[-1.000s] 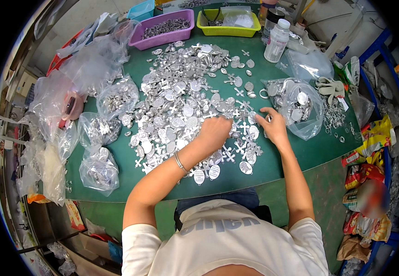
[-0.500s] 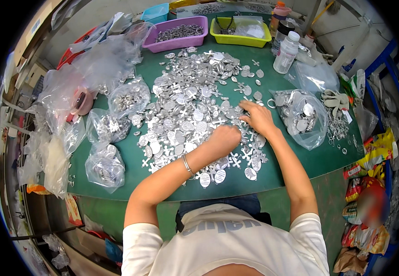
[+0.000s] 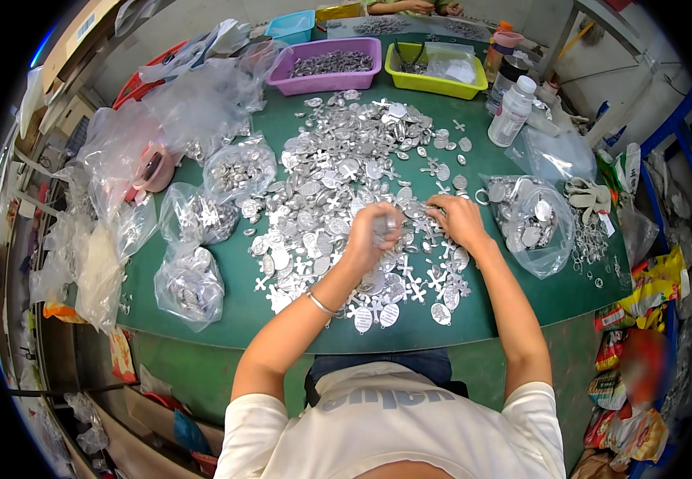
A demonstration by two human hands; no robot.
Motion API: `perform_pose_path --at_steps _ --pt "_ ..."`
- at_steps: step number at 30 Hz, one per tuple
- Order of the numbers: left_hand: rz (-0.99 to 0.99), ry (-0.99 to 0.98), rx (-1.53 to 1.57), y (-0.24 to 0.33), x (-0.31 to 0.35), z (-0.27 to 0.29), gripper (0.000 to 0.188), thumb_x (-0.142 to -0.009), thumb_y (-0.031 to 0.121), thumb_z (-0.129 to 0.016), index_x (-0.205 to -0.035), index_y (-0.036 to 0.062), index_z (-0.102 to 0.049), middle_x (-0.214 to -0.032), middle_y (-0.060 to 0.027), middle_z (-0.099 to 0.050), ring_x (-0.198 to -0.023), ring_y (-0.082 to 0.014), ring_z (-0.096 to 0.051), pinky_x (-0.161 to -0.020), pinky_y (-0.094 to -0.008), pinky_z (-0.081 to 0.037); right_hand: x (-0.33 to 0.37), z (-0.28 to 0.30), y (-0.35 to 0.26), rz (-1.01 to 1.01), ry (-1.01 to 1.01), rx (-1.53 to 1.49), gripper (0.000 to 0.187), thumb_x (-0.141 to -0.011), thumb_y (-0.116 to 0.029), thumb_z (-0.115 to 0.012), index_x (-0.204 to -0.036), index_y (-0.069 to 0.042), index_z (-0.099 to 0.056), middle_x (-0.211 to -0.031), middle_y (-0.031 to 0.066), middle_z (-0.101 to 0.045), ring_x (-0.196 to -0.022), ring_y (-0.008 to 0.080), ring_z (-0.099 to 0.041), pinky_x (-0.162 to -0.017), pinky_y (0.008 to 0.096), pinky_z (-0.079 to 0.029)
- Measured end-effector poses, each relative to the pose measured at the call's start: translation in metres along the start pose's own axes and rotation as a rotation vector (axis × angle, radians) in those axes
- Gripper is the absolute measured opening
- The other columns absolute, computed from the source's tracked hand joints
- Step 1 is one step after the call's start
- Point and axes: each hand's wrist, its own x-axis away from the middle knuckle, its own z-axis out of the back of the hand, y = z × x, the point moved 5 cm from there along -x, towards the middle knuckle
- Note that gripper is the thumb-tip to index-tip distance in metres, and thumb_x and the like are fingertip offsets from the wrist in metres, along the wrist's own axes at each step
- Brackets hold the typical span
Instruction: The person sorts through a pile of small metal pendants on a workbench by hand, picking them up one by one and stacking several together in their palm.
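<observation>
My left hand (image 3: 371, 238) is curling its fingers over the big pile of silver charms (image 3: 338, 172) on the green table (image 3: 474, 315). Something grey is showing in it, but it is blurry, so I cannot tell if I am gripping it. My right hand (image 3: 462, 220) is bending its fingers down at the charms; I cannot tell if they are pinching one. A clear bag (image 3: 552, 262) is sitting near it, and a purple tray (image 3: 326, 83) is standing behind the pile.
</observation>
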Motion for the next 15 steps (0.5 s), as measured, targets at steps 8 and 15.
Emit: perform_pose_path --at_steps 8,15 --pt "-0.346 0.284 -0.763 0.034 0.035 0.047 0.017 -0.084 0.018 -0.059 -0.085 0.0006 -0.060 -0.084 -0.0122 -0.064 -0.073 -0.0224 -0.061 -0.055 -0.0312 -0.046 0.009 -0.003 0.023 -0.489 0.225 -1.049 0.017 -0.088 -0.020 -0.055 -0.092 -0.004 -0.058 -0.081 0.0103 -0.064 -0.067 0.0207 -0.060 -0.048 0.0301 -0.042" --pt "-0.419 0.389 -1.822 0.034 0.033 0.033 0.032 -0.073 0.025 -0.071 -0.092 0.0015 -0.059 -0.095 -0.0178 -0.055 -0.071 -0.0369 -0.061 -0.060 -0.0430 -0.050 -0.007 -0.021 0.005 -0.590 -0.015 -1.454 0.033 -0.085 -0.033 -0.059 -0.105 -0.007 -0.053 -0.085 0.0088 -0.064 -0.053 0.0156 -0.057 -0.040 0.0218 -0.036"
